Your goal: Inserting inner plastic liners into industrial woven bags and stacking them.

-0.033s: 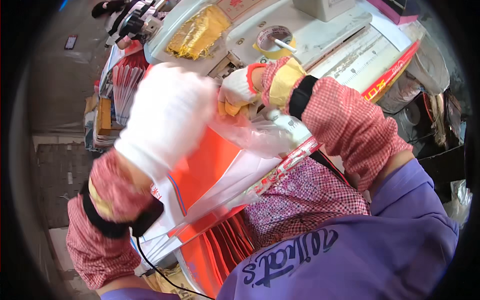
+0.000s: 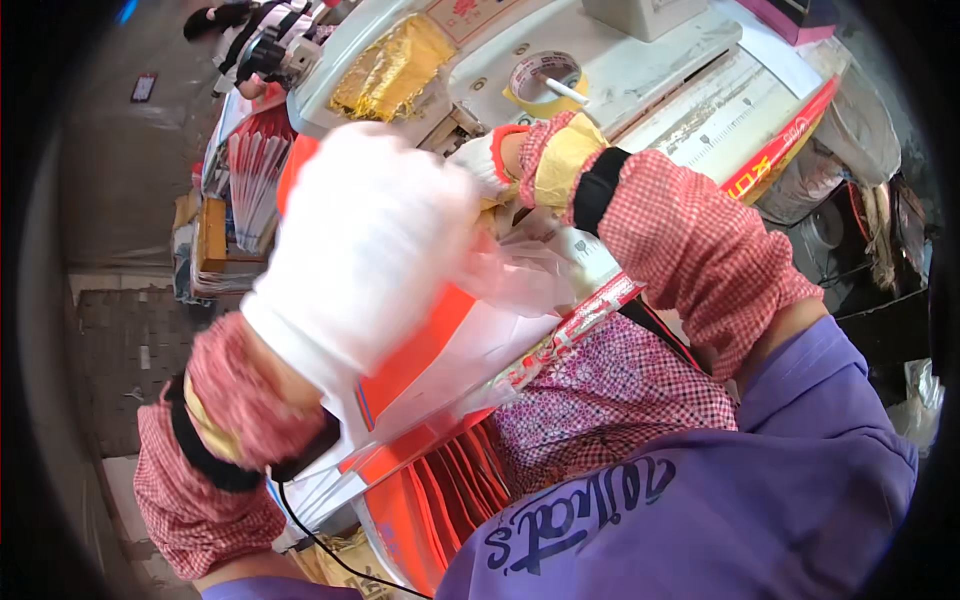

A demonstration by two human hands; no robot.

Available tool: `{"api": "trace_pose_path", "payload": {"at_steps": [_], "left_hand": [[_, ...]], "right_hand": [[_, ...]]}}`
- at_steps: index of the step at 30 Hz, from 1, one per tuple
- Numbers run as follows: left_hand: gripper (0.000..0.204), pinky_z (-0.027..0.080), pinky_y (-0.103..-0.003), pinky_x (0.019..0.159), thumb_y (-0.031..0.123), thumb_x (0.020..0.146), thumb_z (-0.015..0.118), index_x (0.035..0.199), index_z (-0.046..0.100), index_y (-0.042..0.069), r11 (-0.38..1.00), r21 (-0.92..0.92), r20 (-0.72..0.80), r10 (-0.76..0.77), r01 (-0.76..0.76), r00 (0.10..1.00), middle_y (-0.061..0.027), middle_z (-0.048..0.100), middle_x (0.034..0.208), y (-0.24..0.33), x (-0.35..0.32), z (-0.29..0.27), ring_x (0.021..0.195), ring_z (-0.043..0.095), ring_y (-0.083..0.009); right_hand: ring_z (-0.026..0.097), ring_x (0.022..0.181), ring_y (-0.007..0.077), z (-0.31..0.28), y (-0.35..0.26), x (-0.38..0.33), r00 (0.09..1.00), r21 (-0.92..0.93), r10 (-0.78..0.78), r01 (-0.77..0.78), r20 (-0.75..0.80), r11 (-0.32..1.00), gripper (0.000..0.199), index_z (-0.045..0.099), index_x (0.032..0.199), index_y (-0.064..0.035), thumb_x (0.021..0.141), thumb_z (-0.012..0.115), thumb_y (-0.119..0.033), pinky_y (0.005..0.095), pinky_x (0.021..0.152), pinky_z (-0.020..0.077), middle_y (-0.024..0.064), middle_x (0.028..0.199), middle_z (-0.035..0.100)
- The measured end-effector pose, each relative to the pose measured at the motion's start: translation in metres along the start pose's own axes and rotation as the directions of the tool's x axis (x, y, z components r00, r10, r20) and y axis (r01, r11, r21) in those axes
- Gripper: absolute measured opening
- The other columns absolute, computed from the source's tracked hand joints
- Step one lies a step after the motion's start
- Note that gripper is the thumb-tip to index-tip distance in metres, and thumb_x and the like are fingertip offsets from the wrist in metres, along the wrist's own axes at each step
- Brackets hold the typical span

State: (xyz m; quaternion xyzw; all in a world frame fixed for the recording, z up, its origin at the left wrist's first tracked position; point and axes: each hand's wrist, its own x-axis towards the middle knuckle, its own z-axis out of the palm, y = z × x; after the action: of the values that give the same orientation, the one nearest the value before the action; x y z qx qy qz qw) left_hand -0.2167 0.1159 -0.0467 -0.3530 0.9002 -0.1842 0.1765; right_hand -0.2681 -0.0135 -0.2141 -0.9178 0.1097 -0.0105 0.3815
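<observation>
My left hand (image 2: 365,240), in a white glove, is raised close to the camera and blurred. It covers the top of an orange-red sheet (image 2: 420,350), and its fingers are hidden. My right hand (image 2: 482,165), in a white glove with a red cuff, is curled on the upper edge of a clear plastic bag (image 2: 520,275) that lies over the sheet. Both forearms wear red checked sleeve covers. A stack of red envelopes (image 2: 440,500) stands on edge below the sheet, near my lap.
A white machine table (image 2: 640,75) lies ahead, with a roll of tape (image 2: 545,80) and a pile of gold foil (image 2: 395,65) on it. A red ruler strip (image 2: 780,150) runs along its right edge. Stacked red and white packs (image 2: 250,180) sit at the left.
</observation>
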Motion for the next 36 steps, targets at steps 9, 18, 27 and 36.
{"api": "trace_pose_path", "payload": {"at_steps": [9, 18, 27, 36], "left_hand": [[0.024, 0.049, -0.035, 0.065, 0.024, 0.082, 0.054, 0.095, 0.055, 0.003, 0.416, -0.874, 0.473, 0.612, 0.251, 0.634, -0.0067, 0.06, 0.084, 0.003, 0.01, 0.014, 0.073, 0.061, -0.0234], [0.026, 0.047, -0.038, 0.06, 0.032, 0.077, 0.054, 0.076, 0.067, 0.01, 0.99, -0.137, 0.989, 0.138, 0.036, -0.044, -0.0071, 0.064, 0.072, 0.061, -0.046, -0.066, 0.069, 0.061, -0.0282], [0.011, 0.038, -0.038, 0.044, 0.018, 0.057, 0.061, 0.055, 0.062, 0.007, 0.703, -0.662, 0.473, 0.66, -0.26, 0.583, -0.0088, 0.058, 0.055, 0.152, -0.009, -0.034, 0.048, 0.055, -0.0257], [0.014, 0.048, -0.039, 0.054, 0.019, 0.07, 0.057, 0.065, 0.063, 0.007, 0.686, -0.726, 0.614, 0.675, -0.042, 0.408, -0.0112, 0.059, 0.061, 0.138, -0.015, -0.045, 0.061, 0.061, -0.0291]], "right_hand": [[0.06, 0.08, 0.0302, 0.01, -0.009, 0.039, 0.934, -0.594, -0.312, 0.351, 0.173, 0.724, 0.037, 0.066, 0.094, -0.0103, 0.065, 0.065, -0.032, 0.0417, 0.066, 0.0465, 0.0099, 0.088, 0.065], [0.06, 0.066, 0.0216, 0.023, -0.024, 0.016, 0.998, -0.709, -0.044, 0.068, 0.051, 0.702, 0.026, 0.067, 0.079, -0.0069, 0.058, 0.072, -0.022, 0.0337, 0.052, 0.0463, 0.0066, 0.074, 0.063], [0.056, 0.06, 0.0107, 0.13, -0.102, -0.054, 0.808, -0.479, 0.244, -0.53, -0.537, 0.699, 0.03, 0.065, 0.104, -0.0171, 0.08, 0.048, -0.01, 0.0299, 0.053, 0.047, 0.0064, 0.112, 0.058], [0.057, 0.063, 0.0229, 0.184, -0.096, -0.068, 0.933, -0.661, -0.173, -0.086, -0.317, 0.746, 0.02, 0.062, 0.089, -0.0071, 0.077, 0.05, -0.017, 0.0359, 0.057, 0.0473, 0.0129, 0.092, 0.059]]}}
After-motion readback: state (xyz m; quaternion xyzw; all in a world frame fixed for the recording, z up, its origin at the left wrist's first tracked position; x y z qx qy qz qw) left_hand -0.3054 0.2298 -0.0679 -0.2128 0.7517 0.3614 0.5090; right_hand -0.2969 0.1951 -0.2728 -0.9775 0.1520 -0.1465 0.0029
